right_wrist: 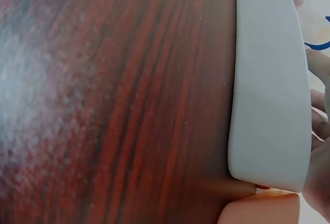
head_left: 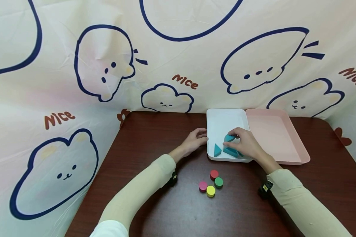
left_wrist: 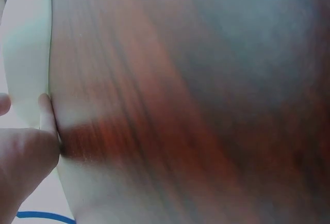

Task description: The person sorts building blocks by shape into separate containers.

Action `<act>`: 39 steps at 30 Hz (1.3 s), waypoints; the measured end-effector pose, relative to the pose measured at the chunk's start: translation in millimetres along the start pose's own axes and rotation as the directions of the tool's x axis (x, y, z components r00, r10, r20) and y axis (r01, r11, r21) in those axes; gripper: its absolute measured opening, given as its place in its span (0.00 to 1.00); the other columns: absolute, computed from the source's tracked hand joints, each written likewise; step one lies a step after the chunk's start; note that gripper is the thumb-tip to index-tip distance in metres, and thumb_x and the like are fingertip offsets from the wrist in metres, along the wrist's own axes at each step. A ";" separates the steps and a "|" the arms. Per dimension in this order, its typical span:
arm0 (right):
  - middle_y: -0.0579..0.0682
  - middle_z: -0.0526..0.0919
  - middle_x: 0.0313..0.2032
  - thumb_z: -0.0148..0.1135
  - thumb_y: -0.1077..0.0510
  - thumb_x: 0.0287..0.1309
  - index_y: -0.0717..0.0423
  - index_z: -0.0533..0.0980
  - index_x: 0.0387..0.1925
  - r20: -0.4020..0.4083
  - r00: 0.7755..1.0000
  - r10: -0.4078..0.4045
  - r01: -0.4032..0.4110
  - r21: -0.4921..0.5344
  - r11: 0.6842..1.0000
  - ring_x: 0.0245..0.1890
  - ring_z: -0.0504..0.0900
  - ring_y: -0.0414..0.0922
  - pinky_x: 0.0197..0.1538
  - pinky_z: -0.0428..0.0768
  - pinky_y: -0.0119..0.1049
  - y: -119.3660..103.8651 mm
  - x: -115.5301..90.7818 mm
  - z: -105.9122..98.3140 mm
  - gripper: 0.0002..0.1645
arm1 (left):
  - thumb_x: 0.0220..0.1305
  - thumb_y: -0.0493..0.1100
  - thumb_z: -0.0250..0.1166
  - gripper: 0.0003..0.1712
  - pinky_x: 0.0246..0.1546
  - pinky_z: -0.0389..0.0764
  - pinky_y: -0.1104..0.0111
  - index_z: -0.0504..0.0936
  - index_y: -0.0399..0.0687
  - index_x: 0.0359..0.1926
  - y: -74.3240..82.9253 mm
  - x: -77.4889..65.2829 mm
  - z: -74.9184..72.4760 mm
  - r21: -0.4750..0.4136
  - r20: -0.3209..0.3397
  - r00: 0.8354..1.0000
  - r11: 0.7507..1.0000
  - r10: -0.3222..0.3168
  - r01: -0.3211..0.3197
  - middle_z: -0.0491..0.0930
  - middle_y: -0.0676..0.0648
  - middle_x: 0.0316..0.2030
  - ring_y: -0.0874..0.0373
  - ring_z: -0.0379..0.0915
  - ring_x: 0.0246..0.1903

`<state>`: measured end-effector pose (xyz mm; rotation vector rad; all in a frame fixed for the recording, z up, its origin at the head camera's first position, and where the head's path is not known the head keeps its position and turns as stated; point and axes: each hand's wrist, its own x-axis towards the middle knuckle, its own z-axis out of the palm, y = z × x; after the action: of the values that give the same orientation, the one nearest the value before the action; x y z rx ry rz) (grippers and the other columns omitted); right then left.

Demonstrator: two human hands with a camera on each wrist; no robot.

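Observation:
My right hand (head_left: 245, 144) reaches into the white tray (head_left: 222, 118) and pinches a teal block (head_left: 229, 138) between thumb and fingers. Just below it in the tray lies another teal block (head_left: 230, 152), partly covered by the hand. A teal triangular block (head_left: 217, 150) is near the tray's front left corner. The left hand (head_left: 193, 141) touches the tray's left side with relaxed, bent fingers. In the left wrist view, the thumb and part of the left hand (left_wrist: 26, 157) show at the tray's edge. The right wrist view shows the tray's front wall (right_wrist: 270, 90), with the right hand mostly hidden behind it.
A pink tray (head_left: 298, 144) stands against the white tray's right side. In front of the trays, on the dark wooden table (head_left: 178, 210), are several small round pieces: red (head_left: 214, 174), green (head_left: 218, 182), magenta (head_left: 203, 186) and yellow (head_left: 210, 191). A printed cloth (head_left: 166, 65) hangs behind.

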<state>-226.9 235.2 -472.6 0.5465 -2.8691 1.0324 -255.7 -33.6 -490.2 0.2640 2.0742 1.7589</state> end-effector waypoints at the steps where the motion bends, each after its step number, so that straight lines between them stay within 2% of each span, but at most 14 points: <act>1: 0.57 0.85 0.52 0.79 0.48 0.61 0.60 0.82 0.56 0.000 1.000 0.000 0.000 0.000 1.000 0.51 0.82 0.56 0.58 0.83 0.59 -0.1 0.1 0.1 0.29 | 0.80 0.39 0.60 0.29 0.68 0.76 0.58 0.67 0.42 0.77 0.1 -0.1 0.0 0.002 0.001 1.000 1.000 -0.002 0.002 0.72 0.40 0.72 0.49 0.69 0.72; 22: 0.58 0.86 0.50 0.80 0.49 0.61 0.61 0.82 0.56 0.007 1.000 0.003 -0.003 -0.018 1.000 0.49 0.82 0.56 0.57 0.84 0.57 3.5 4.4 1.9 0.28 | 0.80 0.42 0.62 0.29 0.68 0.76 0.57 0.67 0.44 0.76 1.1 -1.4 -0.5 0.021 -0.005 1.000 1.000 -0.008 0.008 0.73 0.41 0.71 0.50 0.70 0.71; 39: 0.60 0.85 0.52 0.78 0.51 0.62 0.62 0.81 0.58 0.013 0.999 0.037 -0.036 -0.030 0.999 0.52 0.82 0.58 0.59 0.83 0.58 1.8 0.0 -4.3 0.29 | 0.80 0.41 0.61 0.30 0.67 0.77 0.57 0.67 0.44 0.77 0.8 -0.3 -1.1 0.027 0.000 1.000 1.000 -0.007 0.007 0.73 0.41 0.71 0.50 0.71 0.70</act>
<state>-227.8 239.1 -470.4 0.5032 -2.9122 0.9924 -256.0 -34.6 -489.2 0.2645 2.0973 1.7284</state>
